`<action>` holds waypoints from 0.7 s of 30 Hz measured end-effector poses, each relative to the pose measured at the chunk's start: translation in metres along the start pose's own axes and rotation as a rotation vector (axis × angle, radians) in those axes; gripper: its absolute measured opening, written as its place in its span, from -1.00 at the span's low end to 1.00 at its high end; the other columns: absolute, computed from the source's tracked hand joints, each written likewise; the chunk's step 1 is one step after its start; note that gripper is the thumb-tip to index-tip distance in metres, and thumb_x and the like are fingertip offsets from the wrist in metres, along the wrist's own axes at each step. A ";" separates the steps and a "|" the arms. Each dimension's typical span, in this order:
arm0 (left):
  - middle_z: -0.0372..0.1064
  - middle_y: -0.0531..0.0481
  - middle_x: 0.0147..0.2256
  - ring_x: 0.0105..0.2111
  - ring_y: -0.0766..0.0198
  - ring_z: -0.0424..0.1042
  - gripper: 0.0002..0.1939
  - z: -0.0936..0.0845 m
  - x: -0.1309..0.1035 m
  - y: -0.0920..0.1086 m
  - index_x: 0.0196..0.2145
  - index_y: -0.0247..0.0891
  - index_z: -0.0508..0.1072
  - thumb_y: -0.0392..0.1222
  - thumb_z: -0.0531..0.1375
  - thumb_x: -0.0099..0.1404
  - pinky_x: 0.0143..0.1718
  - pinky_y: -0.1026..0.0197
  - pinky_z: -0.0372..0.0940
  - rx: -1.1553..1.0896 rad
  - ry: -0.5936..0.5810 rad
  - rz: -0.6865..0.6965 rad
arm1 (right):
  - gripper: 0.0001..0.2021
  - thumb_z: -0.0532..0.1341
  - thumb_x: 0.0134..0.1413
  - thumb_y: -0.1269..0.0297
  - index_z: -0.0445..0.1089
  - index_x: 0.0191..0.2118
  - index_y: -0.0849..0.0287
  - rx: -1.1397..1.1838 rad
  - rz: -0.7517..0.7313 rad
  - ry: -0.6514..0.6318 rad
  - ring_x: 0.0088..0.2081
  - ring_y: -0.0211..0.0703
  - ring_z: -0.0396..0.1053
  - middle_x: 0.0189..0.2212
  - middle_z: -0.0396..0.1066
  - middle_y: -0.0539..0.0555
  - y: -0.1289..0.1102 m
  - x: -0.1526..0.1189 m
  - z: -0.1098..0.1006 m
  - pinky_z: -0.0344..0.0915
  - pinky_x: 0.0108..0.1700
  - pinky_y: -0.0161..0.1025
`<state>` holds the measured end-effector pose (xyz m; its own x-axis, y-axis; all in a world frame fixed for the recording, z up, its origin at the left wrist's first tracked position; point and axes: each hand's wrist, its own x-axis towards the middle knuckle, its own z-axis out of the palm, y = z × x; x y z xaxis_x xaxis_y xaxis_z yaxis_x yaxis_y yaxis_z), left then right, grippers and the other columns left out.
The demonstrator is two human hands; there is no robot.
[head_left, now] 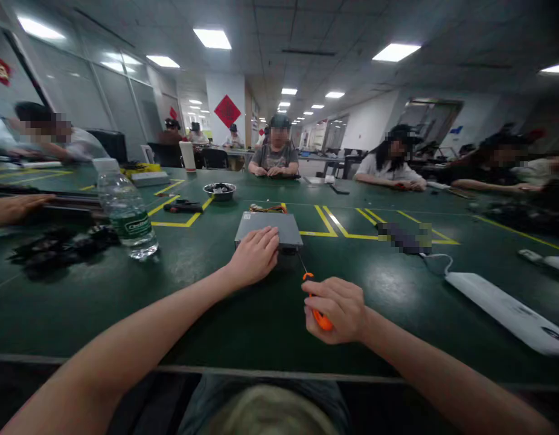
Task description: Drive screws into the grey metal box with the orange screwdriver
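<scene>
A grey metal box (286, 228) with a bundle of coloured wires (268, 209) at its far side lies on the green table (207, 329). My left hand (255, 257) rests flat on top of the box, its fingers stretched out and holding nothing. To the right and nearer to me, my right hand (336, 308) is wrapped round the orange handle of a screwdriver (322, 319). The thin shaft points up and left, its tip at the box's near right edge. Whether the tip sits in a screw is too small to tell.
A water bottle (132, 217) and black parts (57, 248) stand left. A metal bowl (220, 192) and a black tool (183, 206) lie beyond. At the right are a white power strip (506, 308) and a dark, blurred object (399, 237). Several people sit around; another person's hand (17, 208) reaches in at left.
</scene>
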<state>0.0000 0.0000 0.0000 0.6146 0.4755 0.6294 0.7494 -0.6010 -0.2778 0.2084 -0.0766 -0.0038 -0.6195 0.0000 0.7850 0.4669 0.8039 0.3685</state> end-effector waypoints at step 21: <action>0.24 -0.24 0.08 0.08 0.04 0.22 -0.70 0.001 0.000 0.001 -0.06 -0.37 0.30 -0.23 -0.01 0.29 0.01 0.03 0.17 -0.028 0.015 0.005 | -0.91 0.14 -0.10 0.42 0.18 -0.42 0.17 0.044 -0.024 -0.038 -0.55 -0.32 0.22 -0.47 0.36 0.04 -0.007 0.004 -0.002 0.15 -0.53 -0.35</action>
<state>0.0015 0.0000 -0.0013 0.6148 0.4626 0.6388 0.7387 -0.6216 -0.2607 0.2035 -0.0830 -0.0021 -0.6544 0.0022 0.7561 0.4239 0.8291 0.3645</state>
